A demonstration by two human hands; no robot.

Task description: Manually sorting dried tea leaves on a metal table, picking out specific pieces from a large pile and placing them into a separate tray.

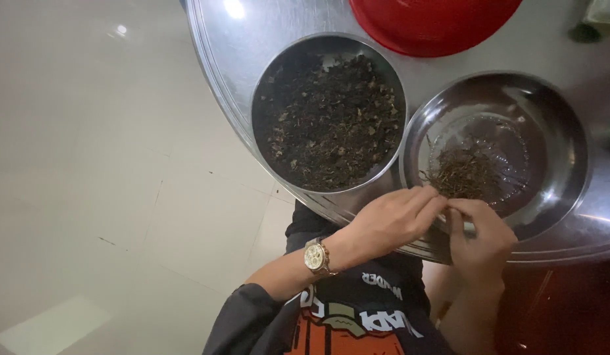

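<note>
A pale tiled floor [88, 164] fills the left half of the view, glossy, with light spots reflected in it. Over it juts a large round metal tray [239, 59], its rim curving from top left down to the lower right. At the top edge sits part of a red bowl [430, 23]. Below it, on the tray, stand two steel bowls side by side: the left bowl [265, 98] is nearly full of dark dried leaf bits, the right bowl [555, 144] holds a small heap of thin brown stems [463, 174] lying crisscross, with no one clear direction. The left hand [390, 220], a gold wristwatch [316, 256] on its wrist, and the right hand [479, 236] meet fingertip to fingertip at the right bowl's near rim, just beside the stems. Both are pinched closed; what they pinch is too small to tell.
</note>
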